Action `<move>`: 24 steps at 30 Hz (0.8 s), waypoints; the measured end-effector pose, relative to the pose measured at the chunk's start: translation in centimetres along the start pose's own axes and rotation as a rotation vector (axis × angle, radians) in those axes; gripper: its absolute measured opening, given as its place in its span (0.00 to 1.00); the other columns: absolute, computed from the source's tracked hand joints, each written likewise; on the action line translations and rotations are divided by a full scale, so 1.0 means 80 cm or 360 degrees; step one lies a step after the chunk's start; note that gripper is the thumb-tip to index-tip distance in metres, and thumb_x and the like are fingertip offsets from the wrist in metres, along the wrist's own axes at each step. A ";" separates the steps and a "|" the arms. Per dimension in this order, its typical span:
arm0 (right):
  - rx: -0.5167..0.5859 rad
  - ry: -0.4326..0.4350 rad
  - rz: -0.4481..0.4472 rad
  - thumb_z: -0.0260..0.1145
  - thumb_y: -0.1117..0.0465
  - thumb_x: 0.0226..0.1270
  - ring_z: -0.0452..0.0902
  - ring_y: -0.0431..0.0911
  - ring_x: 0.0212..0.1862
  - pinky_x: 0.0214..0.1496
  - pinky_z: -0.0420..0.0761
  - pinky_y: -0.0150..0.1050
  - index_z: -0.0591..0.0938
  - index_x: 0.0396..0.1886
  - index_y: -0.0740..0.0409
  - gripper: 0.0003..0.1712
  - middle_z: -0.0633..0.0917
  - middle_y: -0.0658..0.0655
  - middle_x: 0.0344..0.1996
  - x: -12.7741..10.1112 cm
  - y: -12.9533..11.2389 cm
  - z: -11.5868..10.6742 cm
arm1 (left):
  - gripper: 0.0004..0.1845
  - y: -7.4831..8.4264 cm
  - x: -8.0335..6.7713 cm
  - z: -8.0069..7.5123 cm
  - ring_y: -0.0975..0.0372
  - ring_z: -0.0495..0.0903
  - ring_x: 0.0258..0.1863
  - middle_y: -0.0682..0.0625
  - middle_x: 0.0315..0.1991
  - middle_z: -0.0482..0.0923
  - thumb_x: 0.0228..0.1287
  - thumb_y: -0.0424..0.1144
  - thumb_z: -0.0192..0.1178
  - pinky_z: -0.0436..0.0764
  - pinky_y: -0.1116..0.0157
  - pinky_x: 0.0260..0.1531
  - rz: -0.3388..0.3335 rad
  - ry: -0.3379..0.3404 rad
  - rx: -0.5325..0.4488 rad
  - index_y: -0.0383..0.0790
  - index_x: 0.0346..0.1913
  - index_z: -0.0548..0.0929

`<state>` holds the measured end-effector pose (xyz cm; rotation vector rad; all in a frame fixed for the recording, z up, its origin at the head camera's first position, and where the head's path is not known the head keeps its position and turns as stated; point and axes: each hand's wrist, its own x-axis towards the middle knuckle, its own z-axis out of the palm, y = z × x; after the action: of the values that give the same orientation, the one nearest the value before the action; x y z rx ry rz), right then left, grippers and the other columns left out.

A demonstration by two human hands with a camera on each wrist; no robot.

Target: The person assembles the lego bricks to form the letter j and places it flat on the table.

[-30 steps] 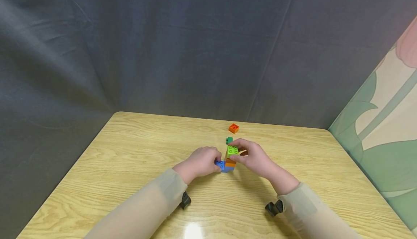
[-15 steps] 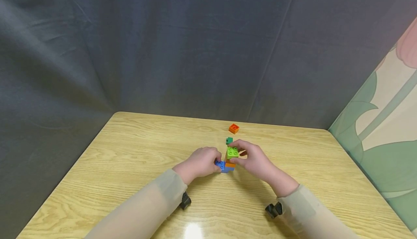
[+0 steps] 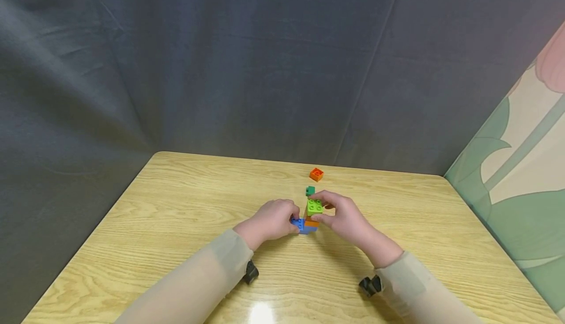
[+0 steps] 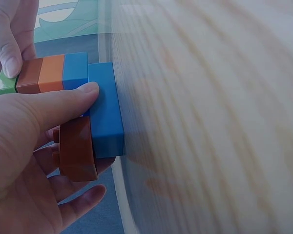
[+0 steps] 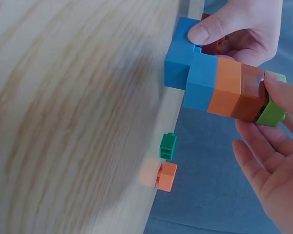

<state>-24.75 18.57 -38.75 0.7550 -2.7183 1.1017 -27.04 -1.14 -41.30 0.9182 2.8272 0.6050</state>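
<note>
A small tower of toy building bricks stands on the table between the hands. Its base is a long blue brick [image 4: 106, 114], topped at one end by another blue brick [image 5: 201, 83], then an orange brick [image 5: 225, 87] and a brown brick [image 5: 249, 92]. A second brown brick [image 4: 77, 148] sits on the base's other end. My left hand [image 3: 270, 220] grips that lower end, thumb pressed along the blue. At the tower's top, my right hand [image 3: 346, 216] pinches a light green brick [image 3: 315, 207], which lies slightly askew against the upper brown brick in the right wrist view.
Behind the tower lie a dark green brick [image 3: 311, 191] and, farther back, an orange brick [image 3: 316, 174] on its side or upturned. The wooden table [image 3: 198, 191] ends at a dark curtain [image 3: 265, 69]; a patterned panel [image 3: 521, 191] borders its right side.
My right hand has come down slightly with the light green brick, closer onto the tower. The left hand keeps its grip and has not moved.
</note>
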 end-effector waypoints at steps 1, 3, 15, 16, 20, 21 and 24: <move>-0.0006 0.0005 -0.0001 0.70 0.61 0.50 0.72 0.41 0.41 0.45 0.72 0.44 0.78 0.47 0.45 0.22 0.78 0.41 0.40 -0.001 0.000 0.000 | 0.09 0.000 0.000 0.000 0.66 0.69 0.22 0.61 0.25 0.71 0.47 0.46 0.68 0.68 0.68 0.25 0.0002 0.0000 0.0003 0.48 0.31 0.81; -0.0009 0.0014 -0.0008 0.70 0.61 0.50 0.72 0.41 0.41 0.45 0.72 0.45 0.77 0.47 0.44 0.22 0.78 0.41 0.40 -0.002 0.001 0.001 | 0.09 0.000 0.000 0.001 0.65 0.69 0.22 0.61 0.25 0.71 0.48 0.46 0.68 0.68 0.68 0.25 0.0005 0.0000 0.0005 0.48 0.31 0.81; 0.0014 0.0031 -0.0013 0.71 0.62 0.49 0.72 0.40 0.41 0.47 0.71 0.48 0.78 0.47 0.42 0.23 0.78 0.40 0.40 -0.002 0.006 0.004 | 0.09 0.000 0.000 0.000 0.65 0.69 0.23 0.60 0.26 0.72 0.48 0.46 0.68 0.68 0.68 0.26 0.0009 0.0007 0.0002 0.48 0.30 0.81; 0.0015 0.0028 -0.0007 0.71 0.62 0.49 0.72 0.40 0.41 0.47 0.71 0.48 0.78 0.47 0.42 0.23 0.78 0.40 0.39 -0.002 0.005 0.003 | 0.09 0.000 0.000 0.000 0.65 0.69 0.23 0.60 0.26 0.72 0.48 0.46 0.68 0.68 0.68 0.26 0.0011 0.0008 0.0002 0.48 0.30 0.81; 0.0015 0.0007 0.0006 0.71 0.62 0.49 0.72 0.40 0.41 0.47 0.70 0.49 0.79 0.47 0.44 0.23 0.79 0.40 0.40 0.000 0.003 0.001 | 0.09 -0.001 0.000 0.000 0.65 0.69 0.23 0.60 0.26 0.72 0.48 0.46 0.68 0.68 0.68 0.26 0.0014 0.0013 0.0002 0.48 0.30 0.81; 0.0015 -0.0002 0.0009 0.71 0.62 0.49 0.72 0.40 0.41 0.47 0.70 0.49 0.79 0.47 0.44 0.23 0.79 0.40 0.41 0.000 0.002 0.000 | 0.09 -0.001 0.000 0.000 0.65 0.69 0.23 0.60 0.26 0.72 0.48 0.46 0.68 0.68 0.68 0.26 0.0013 0.0013 0.0000 0.48 0.31 0.81; 0.0043 -0.0020 0.0024 0.71 0.62 0.48 0.72 0.41 0.41 0.47 0.70 0.50 0.79 0.47 0.45 0.23 0.79 0.40 0.42 0.001 0.001 -0.001 | 0.09 -0.002 0.000 -0.001 0.65 0.70 0.23 0.61 0.26 0.71 0.48 0.46 0.67 0.68 0.68 0.26 0.0003 0.0014 -0.0004 0.48 0.31 0.81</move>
<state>-24.90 18.64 -38.70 0.7488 -2.7291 1.1427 -27.11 -1.28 -41.30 0.9203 2.8329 0.6140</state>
